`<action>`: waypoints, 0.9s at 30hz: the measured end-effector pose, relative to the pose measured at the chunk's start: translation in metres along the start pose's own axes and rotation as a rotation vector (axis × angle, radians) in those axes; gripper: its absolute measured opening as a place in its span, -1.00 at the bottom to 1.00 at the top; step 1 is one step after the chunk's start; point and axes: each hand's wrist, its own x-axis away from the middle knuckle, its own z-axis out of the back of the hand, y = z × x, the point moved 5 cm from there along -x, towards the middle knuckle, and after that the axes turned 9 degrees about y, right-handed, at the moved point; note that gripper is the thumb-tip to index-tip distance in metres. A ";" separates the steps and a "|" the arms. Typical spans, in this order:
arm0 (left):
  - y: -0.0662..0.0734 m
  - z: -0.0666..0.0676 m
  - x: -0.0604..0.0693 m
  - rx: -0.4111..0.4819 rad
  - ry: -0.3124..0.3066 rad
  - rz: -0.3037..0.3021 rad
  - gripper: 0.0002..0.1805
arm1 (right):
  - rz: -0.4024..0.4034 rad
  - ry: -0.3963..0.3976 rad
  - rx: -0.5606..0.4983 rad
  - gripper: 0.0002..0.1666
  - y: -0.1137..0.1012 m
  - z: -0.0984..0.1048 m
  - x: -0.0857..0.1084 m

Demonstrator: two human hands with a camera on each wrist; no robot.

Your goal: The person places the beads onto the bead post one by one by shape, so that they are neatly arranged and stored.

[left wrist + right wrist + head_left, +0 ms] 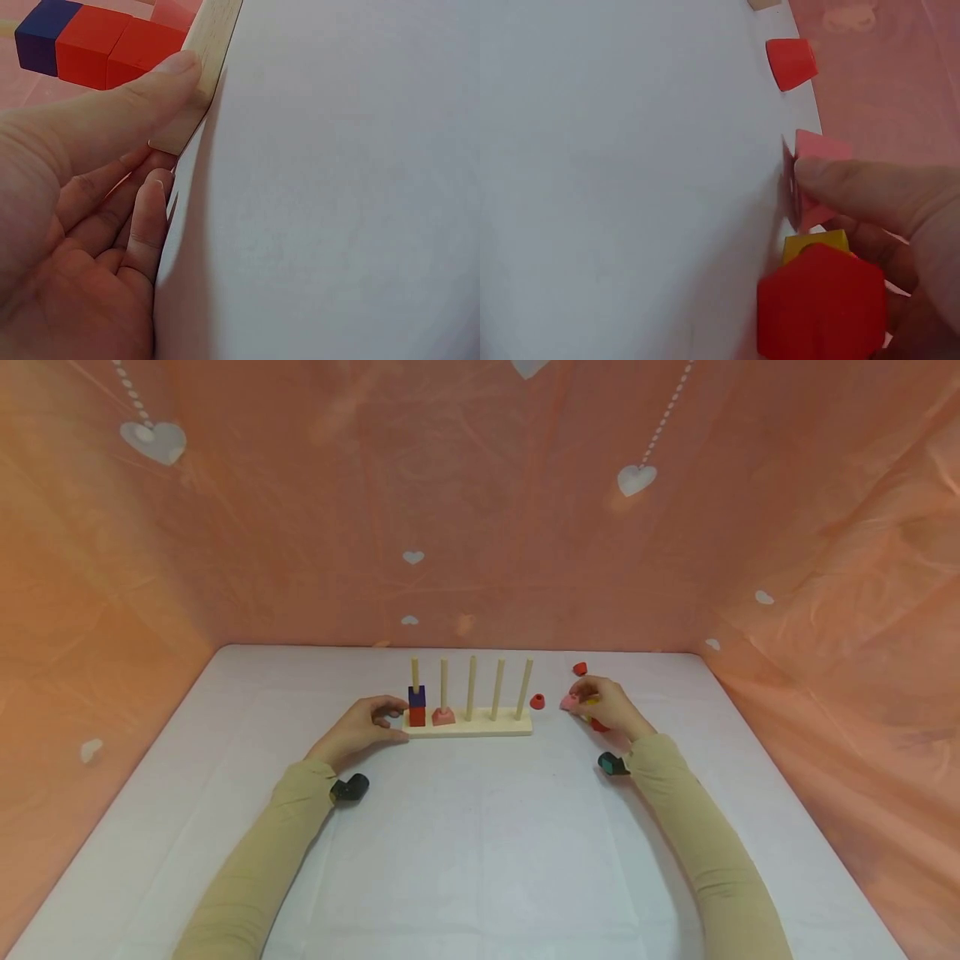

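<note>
A pale wooden peg stand [480, 730] with several upright pegs lies across the table. My left hand [363, 727] holds its left end, the thumb [169, 82] on the front edge and the fingers round the end. On the leftmost peg, a dark blue block [46, 37] tops red blocks [91, 46]. A pink sloped block [443, 718] sits at the foot of the second peg. To the right of the stand, my right hand [609, 703] pinches another pink block [821, 145] just above or at the table; any contact cannot be told.
Close by the right hand are a yellow block [796, 246] and a red six-sided block [821, 304]. A red cone-shaped piece [537, 702] lies between stand and hand; another red piece [580, 668] lies farther back. An orange curtain [480, 527] rises behind the white table [480, 860].
</note>
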 end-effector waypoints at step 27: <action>0.000 -0.001 0.002 0.031 -0.005 0.002 -0.35 | 0.497 0.255 -0.404 -0.60 -0.166 0.035 0.029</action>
